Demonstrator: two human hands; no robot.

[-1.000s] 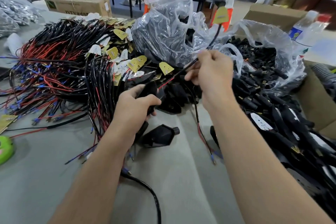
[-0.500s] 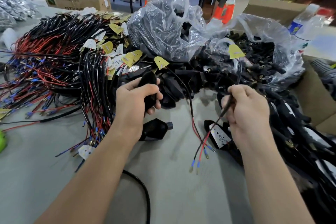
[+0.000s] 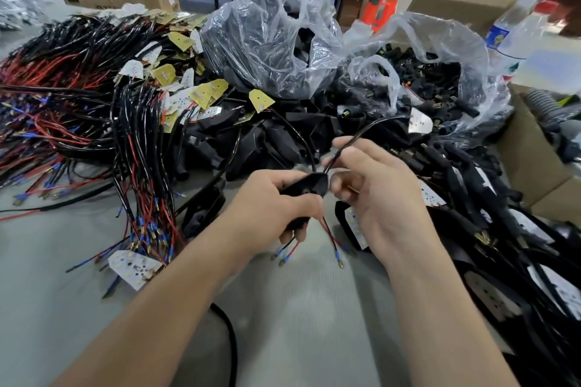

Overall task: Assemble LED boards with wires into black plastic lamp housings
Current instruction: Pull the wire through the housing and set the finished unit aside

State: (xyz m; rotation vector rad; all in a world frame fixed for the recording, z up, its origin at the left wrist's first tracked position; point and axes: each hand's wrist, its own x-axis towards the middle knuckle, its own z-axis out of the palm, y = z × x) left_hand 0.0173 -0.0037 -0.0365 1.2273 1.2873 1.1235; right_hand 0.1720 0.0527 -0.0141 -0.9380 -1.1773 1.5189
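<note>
My left hand (image 3: 267, 210) grips the housing (image 3: 306, 187), long axis slanting up toward my right hand (image 3: 377, 192), which pinches the wire (image 3: 361, 135).

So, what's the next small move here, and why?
Probably pull the cable further through the housing to seat the LED board. The left hand grips the housing, the right hand pinches the cable just above it, the wire ends hang out below, and the board sits well off it.
</note>
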